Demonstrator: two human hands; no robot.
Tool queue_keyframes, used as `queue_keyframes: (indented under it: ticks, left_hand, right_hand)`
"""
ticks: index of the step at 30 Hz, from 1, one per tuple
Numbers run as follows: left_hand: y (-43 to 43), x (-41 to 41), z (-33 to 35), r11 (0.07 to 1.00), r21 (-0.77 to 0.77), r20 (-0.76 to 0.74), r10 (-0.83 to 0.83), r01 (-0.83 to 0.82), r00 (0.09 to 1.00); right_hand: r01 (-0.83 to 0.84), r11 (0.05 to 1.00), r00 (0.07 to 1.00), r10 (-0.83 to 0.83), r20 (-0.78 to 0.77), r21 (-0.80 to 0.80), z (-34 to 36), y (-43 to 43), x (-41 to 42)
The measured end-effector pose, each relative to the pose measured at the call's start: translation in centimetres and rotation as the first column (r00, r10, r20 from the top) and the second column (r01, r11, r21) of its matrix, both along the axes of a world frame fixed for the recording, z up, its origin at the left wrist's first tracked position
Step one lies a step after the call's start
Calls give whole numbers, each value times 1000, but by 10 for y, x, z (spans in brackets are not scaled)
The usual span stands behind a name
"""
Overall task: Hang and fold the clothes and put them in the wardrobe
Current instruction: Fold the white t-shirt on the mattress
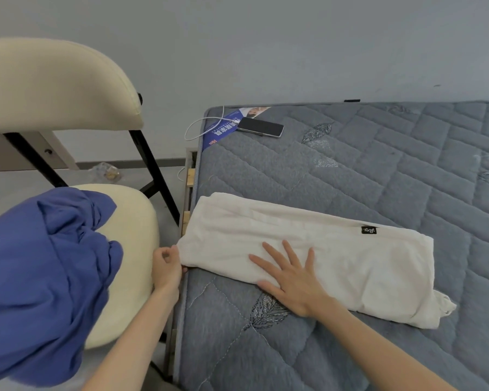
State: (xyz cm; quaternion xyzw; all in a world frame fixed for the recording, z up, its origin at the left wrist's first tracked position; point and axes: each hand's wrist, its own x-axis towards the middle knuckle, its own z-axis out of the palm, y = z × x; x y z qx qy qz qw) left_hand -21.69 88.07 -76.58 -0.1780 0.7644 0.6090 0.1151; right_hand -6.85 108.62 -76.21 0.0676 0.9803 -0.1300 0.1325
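Observation:
A cream-white garment (336, 258), folded into a long strip with a small black label, lies across the grey quilted mattress (378, 170). My right hand (290, 275) lies flat on its near edge with fingers spread, pressing it down. My left hand (167, 265) pinches the garment's left end at the mattress edge, fingers curled. A crumpled blue garment (45, 277) is heaped on the cream seat of a chair (130, 235) to the left.
A phone (260, 127) with a white cable and a blue leaflet (223, 128) lie at the mattress's far left corner. The chair's padded back (54, 83) rises at the left. A wall stands behind the bed. Clear packaging lies on the floor beyond the chair.

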Motion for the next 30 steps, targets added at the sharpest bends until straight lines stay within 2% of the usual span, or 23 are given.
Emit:
queue_keyframes:
  ticks: [2,5,9,13,16,19,23,27,30]
  left_hand:
    - [-2,-2,5,995,98,21,-31,29,999]
    - [-5,-6,8,967,187,63,-190,176,980]
    - [-1,-7,5,960,170,145,-249,224,958]
    - [1,-14,4,953,211,221,-262,217,939]
    - [2,-19,8,954,109,251,-298,279,921]
    - [3,-24,11,929,48,272,-365,366,890]
    - [4,-28,8,908,69,273,-415,412,868]
    - [3,-24,7,916,80,201,-400,392,894]
    - [4,-20,17,904,10,123,-425,427,897]
  right_hand:
    - [-5,999,999,3,-51,-48,8,-4,-12]
    - [-75,995,996,71,-59,-64,17,-12,-48]
    - [-62,998,998,62,31,-2,19,-14,-100]
    - [-53,979,993,72,-91,195,48,-18,-148]
    - [-206,958,962,236,-139,202,64,-28,-180]
    - [-458,830,884,464,62,319,66,-43,-205]
    - [-615,635,786,545,293,468,57,-59,-225]
    - [-694,498,713,576,401,520,51,-64,-231]
    - [-693,492,709,597,375,526,59,-58,-229]
